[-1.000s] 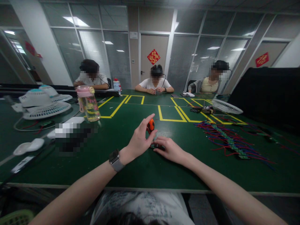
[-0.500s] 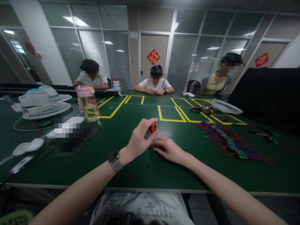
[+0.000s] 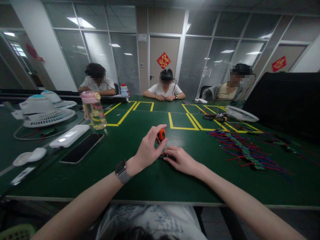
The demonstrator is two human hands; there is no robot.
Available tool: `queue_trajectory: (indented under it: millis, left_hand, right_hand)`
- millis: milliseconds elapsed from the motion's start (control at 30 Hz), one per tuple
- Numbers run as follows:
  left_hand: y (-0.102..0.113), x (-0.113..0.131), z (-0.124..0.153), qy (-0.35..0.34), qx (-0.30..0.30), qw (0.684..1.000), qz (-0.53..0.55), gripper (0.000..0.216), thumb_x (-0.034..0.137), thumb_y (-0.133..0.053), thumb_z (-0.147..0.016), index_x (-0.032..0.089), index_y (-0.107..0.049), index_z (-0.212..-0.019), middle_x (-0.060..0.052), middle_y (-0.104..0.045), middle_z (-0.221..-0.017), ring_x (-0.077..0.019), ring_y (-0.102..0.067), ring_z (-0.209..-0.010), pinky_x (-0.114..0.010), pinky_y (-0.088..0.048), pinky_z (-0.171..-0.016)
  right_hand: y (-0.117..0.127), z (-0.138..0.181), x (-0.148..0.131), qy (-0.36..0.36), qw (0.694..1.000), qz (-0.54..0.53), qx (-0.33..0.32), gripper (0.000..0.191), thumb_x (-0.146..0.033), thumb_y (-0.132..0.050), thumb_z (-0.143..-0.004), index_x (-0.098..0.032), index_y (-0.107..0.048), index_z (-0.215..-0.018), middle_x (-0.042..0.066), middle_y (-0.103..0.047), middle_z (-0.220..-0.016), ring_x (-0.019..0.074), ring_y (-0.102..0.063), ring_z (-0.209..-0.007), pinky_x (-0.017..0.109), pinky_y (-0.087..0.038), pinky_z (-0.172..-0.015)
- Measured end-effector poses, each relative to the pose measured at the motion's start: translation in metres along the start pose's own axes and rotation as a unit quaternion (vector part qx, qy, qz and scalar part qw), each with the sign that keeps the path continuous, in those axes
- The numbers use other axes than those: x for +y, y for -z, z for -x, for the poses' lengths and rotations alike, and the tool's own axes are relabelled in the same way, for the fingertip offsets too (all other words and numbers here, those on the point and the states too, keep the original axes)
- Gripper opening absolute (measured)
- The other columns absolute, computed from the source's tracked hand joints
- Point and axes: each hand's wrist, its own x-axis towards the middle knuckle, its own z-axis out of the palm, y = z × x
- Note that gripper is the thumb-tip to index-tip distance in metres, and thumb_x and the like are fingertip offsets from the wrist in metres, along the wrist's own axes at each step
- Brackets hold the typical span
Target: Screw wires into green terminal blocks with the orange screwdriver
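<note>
My left hand (image 3: 150, 145), with a watch on its wrist, has thumb and fingers curved around the orange and black handle of a screwdriver (image 3: 161, 134). The screwdriver stands upright, and its thin shaft points down at a small circuit board (image 3: 162, 156) on the green table. My right hand (image 3: 178, 158) rests low on the table and pinches that board at its right side. Fingers cover most of the board, so where exactly the tip sits cannot be made out.
On the right lies a row of green circuit boards (image 3: 246, 150) with red and blue wires. To the left are a phone (image 3: 82, 148), a white power bank (image 3: 69, 136), a pink-lidded bottle (image 3: 94, 111) and white fans (image 3: 48, 111). Yellow tape (image 3: 185, 128) marks the table (image 3: 140, 186). Three people sit opposite.
My left hand and the screwdriver handle have shifted very slightly left and up. My right hand stays in place. The person at the far right has leaned a little to the left.
</note>
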Motion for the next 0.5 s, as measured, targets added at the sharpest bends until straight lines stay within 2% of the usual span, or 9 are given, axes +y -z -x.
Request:
queue_trajectory:
  millis: [267, 500]
  left_hand:
    - [0.0011, -0.0009, -0.0002, -0.021, 0.005, 1.0, 0.002, 0.043, 0.022, -0.057, -0.091, 0.021, -0.043, -0.132, -0.003, -0.057, -0.098, -0.0124, -0.057, -0.082, -0.024, -0.05, -0.074]
    - [0.0, -0.0006, 0.0013, 0.003, -0.018, 1.0, 0.01, 0.045, 0.023, -0.055, -0.092, 0.022, -0.04, -0.134, -0.003, -0.058, -0.099, -0.0124, -0.059, -0.08, -0.024, -0.051, -0.074]
  right_hand:
    - [0.0005, 0.0004, -0.0008, 0.002, 1.0, -0.002, 0.002, 0.014, -0.013, -0.055, -0.091, -0.015, -0.068, -0.097, 0.008, -0.067, -0.095, 0.0193, -0.064, -0.088, 0.029, -0.051, -0.08]
    - [0.0015, 0.0, -0.0018, -0.001, 1.0, -0.001, 0.002, 0.016, -0.013, -0.054, -0.092, -0.015, -0.069, -0.096, 0.008, -0.067, -0.094, 0.0189, -0.064, -0.087, 0.029, -0.052, -0.079]
